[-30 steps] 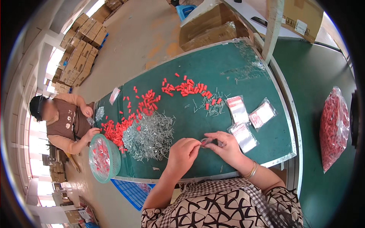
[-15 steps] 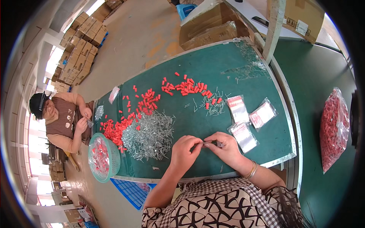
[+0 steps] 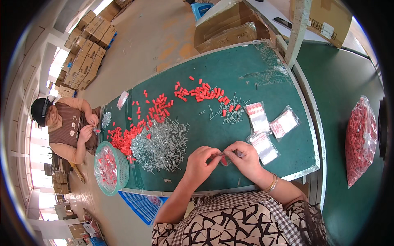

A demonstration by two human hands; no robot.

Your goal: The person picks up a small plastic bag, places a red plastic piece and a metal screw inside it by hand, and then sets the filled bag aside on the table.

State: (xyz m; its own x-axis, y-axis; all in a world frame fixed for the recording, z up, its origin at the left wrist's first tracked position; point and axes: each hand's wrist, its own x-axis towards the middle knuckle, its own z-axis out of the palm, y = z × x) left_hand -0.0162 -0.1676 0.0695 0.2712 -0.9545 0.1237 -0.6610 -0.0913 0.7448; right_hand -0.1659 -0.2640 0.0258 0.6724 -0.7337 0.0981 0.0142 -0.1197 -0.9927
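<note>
Over the near edge of the green table, my left hand and my right hand meet, fingertips pinched on a small clear plastic bag. Something red shows in the bag below the fingers; the rest is covered by them. Left of my left hand lies a large heap of silvery screws. Red plastic plugs are piled against its far left side. Beyond my hands are more red plugs and a small scatter of screws. Flat stacks of clear bags lie beside my right hand.
A green basket of filled bags stands at the table's left corner, above a blue crate. A co-worker sits at the far left end, handling a small bag. A big bag of red pieces lies on the right-hand table.
The small bag now hangs lower between my fingertips, and red shows in it. Both hands stay nearly in place. The co-worker's hands have shifted slightly.
</note>
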